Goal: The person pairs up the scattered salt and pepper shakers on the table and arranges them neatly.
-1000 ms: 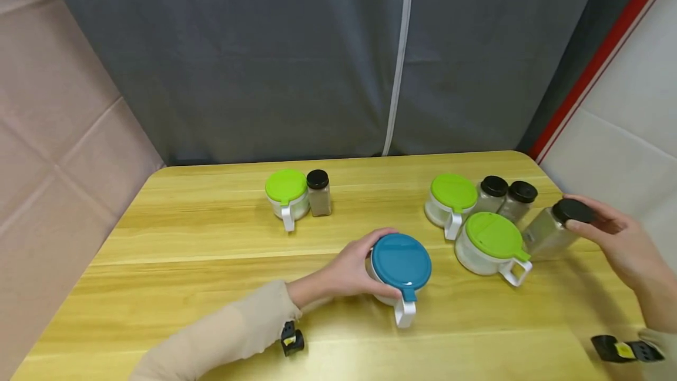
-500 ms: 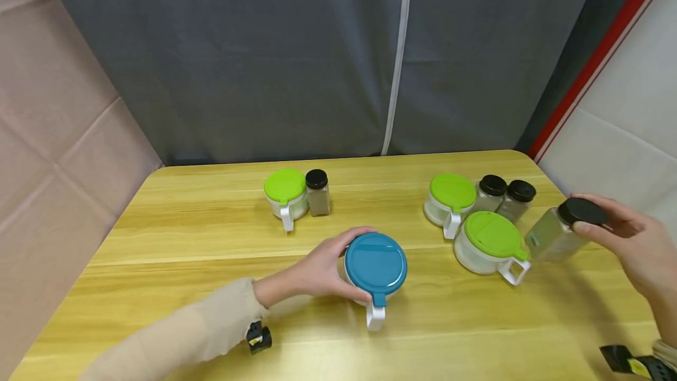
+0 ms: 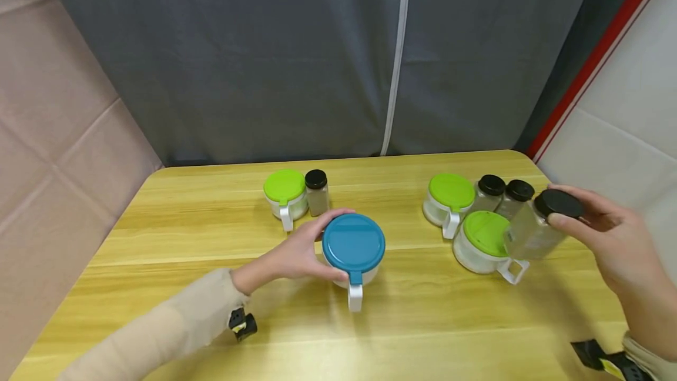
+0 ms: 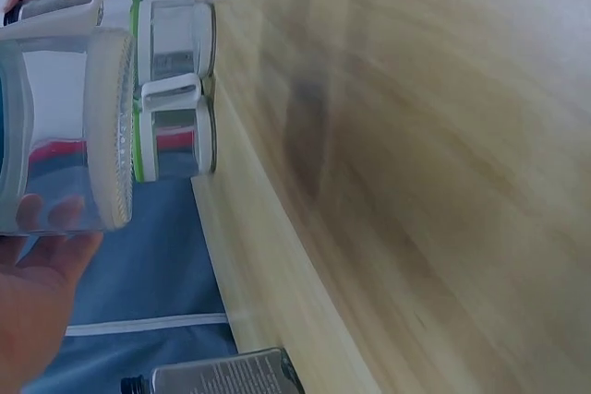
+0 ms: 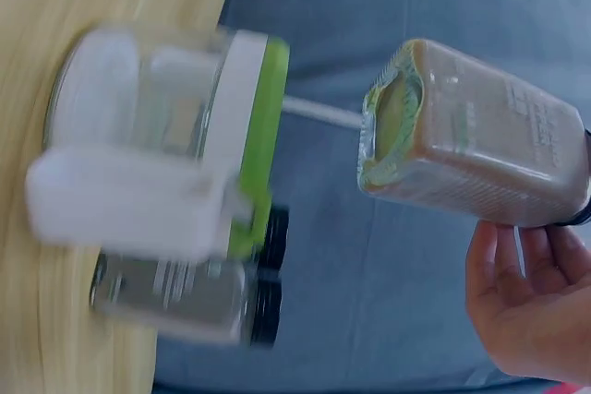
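My left hand (image 3: 298, 254) grips a clear seasoning jar (image 3: 353, 246) with a blue lid and white handle. Its fingers curl round the glass, and the left wrist view shows the jar's base raised off the table. On the right, my right hand (image 3: 613, 240) holds a square spice bottle (image 3: 531, 237) by its black cap. This bottle (image 5: 489, 131) is in the air and tilted, with brownish contents. In the head view it overlaps a green-lidded seasoning jar (image 3: 480, 234), partly hiding the lid.
Another green-lidded jar (image 3: 452, 193) and two black-capped bottles, one farther left (image 3: 491, 187) and one right (image 3: 517, 193), stand close together. At the back left a green-lidded jar (image 3: 285, 187) stands beside a black-capped bottle (image 3: 317, 196). A grey curtain (image 3: 264, 63) hangs behind the table.
My left hand has carried the blue-lidded jar left and slightly away from me. My right hand first moved a little right, then brought the spice bottle up and left over the green-lidded jar.
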`<state>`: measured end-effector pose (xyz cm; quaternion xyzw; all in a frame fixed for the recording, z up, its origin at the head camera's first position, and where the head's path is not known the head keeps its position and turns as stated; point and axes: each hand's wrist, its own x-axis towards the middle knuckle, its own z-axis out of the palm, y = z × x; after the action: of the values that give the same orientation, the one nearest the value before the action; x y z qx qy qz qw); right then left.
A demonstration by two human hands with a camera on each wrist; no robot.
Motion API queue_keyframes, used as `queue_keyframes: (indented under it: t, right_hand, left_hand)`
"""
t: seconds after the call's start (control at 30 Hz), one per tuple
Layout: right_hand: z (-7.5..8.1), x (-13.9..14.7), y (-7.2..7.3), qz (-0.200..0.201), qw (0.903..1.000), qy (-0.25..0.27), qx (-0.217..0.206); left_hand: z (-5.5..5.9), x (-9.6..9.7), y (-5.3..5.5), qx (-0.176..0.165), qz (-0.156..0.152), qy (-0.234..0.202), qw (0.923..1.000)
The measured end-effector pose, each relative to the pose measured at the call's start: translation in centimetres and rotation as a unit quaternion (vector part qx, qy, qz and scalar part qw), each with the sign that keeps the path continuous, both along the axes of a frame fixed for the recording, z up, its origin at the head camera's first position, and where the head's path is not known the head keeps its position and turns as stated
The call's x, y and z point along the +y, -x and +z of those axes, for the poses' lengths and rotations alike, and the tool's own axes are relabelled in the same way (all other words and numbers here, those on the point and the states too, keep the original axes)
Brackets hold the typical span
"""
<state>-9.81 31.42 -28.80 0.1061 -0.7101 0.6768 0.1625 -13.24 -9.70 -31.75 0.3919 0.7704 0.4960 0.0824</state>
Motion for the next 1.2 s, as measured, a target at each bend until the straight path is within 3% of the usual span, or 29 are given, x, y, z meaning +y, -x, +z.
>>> queue_keyframes:
  t: [0.1, 0.23, 0.37, 0.47, 0.6, 0.7, 0.73, 0.9, 1.07, 1.2]
  right_hand:
    - [0.1, -1.7, 0.1, 0.036, 0.9992, 0.015, -0.005]
    - [0.0, -4.0, 0.2, 0.068, 0.9975, -0.014, -0.015]
    - [-0.8, -6.0, 0.4, 0.083, 0.9952, -0.043, -0.029]
    - [-1.7, -7.5, 0.8, 0.072, 0.9917, -0.098, -0.044]
    - [-3.0, -9.1, 1.8, 0.050, 0.9810, -0.175, -0.069]
    - [-3.8, -10.0, 2.7, 0.055, 0.9754, -0.188, -0.102]
    - [-3.9, -10.2, 3.0, 0.057, 0.9728, -0.193, -0.114]
    - [-4.8, -11.1, 4.3, 0.084, 0.9680, -0.188, -0.144]
    - [-5.8, -11.8, 5.4, 0.094, 0.9714, -0.163, -0.145]
    - [-6.4, -12.2, 6.1, 0.089, 0.9726, -0.154, -0.150]
  left_hand:
    - [-0.9, -0.3, 1.1, 0.000, 0.003, -0.009, 1.0000]
    - [-1.8, -0.5, 2.0, 0.001, -0.007, -0.027, 0.9996]
    - [-2.7, -0.4, 2.6, 0.001, -0.013, -0.021, 0.9997]
    - [-3.3, -0.2, 2.9, -0.006, -0.009, -0.009, 0.9999]
    - [-2.2, 0.2, 2.7, -0.016, -0.004, 0.010, 0.9998]
    - [-1.3, 0.6, 2.6, -0.026, -0.008, 0.019, 0.9995]
    - [-1.4, 0.6, 2.8, -0.030, -0.009, 0.019, 0.9993]
    - [-3.3, 0.9, 4.5, -0.042, -0.020, 0.011, 0.9989]
    - [-5.7, 1.0, 6.4, -0.044, -0.016, 0.008, 0.9988]
    - [-6.5, 1.1, 7.3, -0.046, -0.012, 0.002, 0.9989]
